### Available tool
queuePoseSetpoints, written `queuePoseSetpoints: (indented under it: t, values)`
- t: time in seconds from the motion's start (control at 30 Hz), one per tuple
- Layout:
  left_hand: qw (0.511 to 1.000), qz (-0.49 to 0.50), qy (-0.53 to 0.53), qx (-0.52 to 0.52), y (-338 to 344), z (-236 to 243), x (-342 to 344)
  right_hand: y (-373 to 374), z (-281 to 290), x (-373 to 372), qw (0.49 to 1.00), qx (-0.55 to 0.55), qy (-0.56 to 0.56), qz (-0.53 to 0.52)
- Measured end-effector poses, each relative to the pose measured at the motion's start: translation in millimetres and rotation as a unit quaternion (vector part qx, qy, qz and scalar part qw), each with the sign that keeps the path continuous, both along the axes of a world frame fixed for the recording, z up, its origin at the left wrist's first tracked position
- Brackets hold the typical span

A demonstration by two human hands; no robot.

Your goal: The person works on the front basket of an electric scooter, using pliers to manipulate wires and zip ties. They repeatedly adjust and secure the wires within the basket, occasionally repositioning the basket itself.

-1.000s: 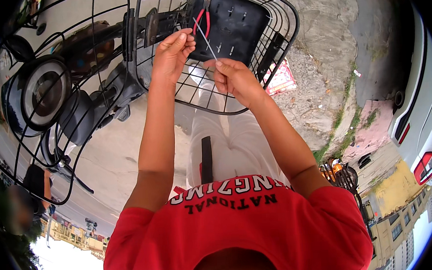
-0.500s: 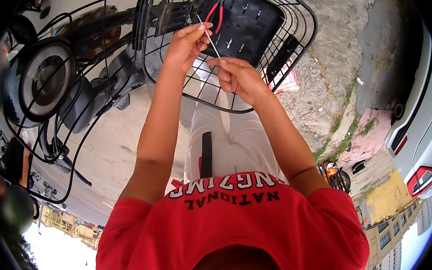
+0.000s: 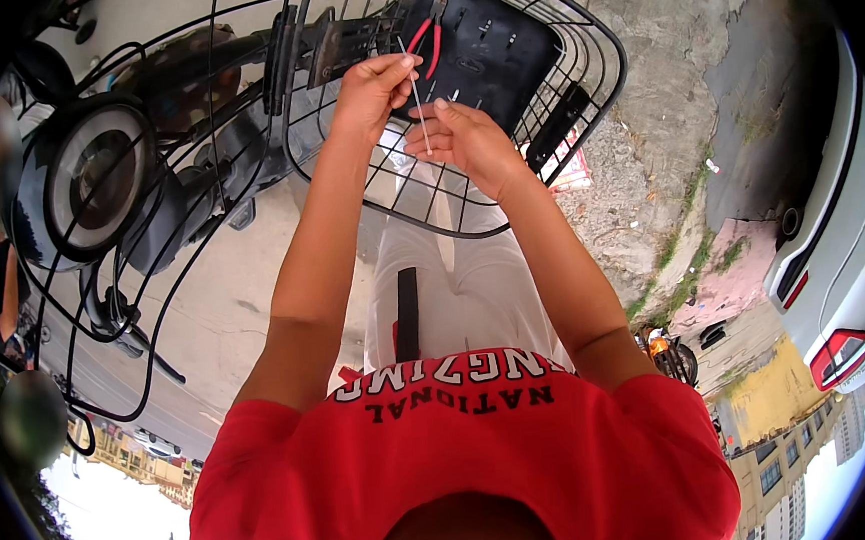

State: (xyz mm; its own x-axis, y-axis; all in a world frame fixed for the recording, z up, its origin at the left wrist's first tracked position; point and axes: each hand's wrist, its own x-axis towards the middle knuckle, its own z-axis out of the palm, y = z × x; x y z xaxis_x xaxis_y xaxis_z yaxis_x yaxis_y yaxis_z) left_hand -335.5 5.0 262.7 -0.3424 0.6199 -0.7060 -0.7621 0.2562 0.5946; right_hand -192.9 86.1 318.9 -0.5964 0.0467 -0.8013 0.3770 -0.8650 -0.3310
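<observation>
A thin white cable tie (image 3: 420, 110) hangs at a slant between my hands, above a black wire basket (image 3: 623, 61). My left hand (image 3: 368, 99) pinches it near its upper end, thumb against forefinger. Beside its lower end is my right hand (image 3: 479, 148), fingers apart and palm partly turned up; whether the fingers touch the tie I cannot tell. Within the basket lies a black panel (image 3: 514, 69) with several small slots. Red-handled cutting pliers (image 3: 437, 47) rest on this panel, just beyond my left fingertips.
To the left stands a dark vehicle with a round lamp (image 3: 95, 183), crossed by black wires. A black oblong piece (image 3: 558, 126) sits at the basket's right side, near a red-and-white packet (image 3: 573, 172). A white car (image 3: 823, 253) is parked at far right.
My right hand has let its pinch on the cable tie's lower end go and spread its fingers. The tie now hangs more upright, while my left hand keeps its pinch.
</observation>
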Motion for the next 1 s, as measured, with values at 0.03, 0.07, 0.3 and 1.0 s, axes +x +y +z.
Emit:
queuePoseSetpoints:
  t: [0.03, 0.07, 0.3, 1.0]
  values:
    - [1.000, -0.022, 0.013, -0.017, 5, 2, -2, 3, 1, -10, 0.999, 0.036, -0.010, -0.004]
    - [0.998, -0.044, 0.023, -0.038, 7, 3, -1, 5, -1, -17, 0.999, 0.054, -0.008, -0.008]
    - [0.995, 0.039, 0.073, -0.059, 30, -16, -11, 24, -52, -66, 0.979, 0.189, -0.058, -0.041]
    - [0.999, 0.030, 0.039, -0.004, -4, -53, -14, 47, -181, -104, 0.891, 0.437, -0.109, -0.060]
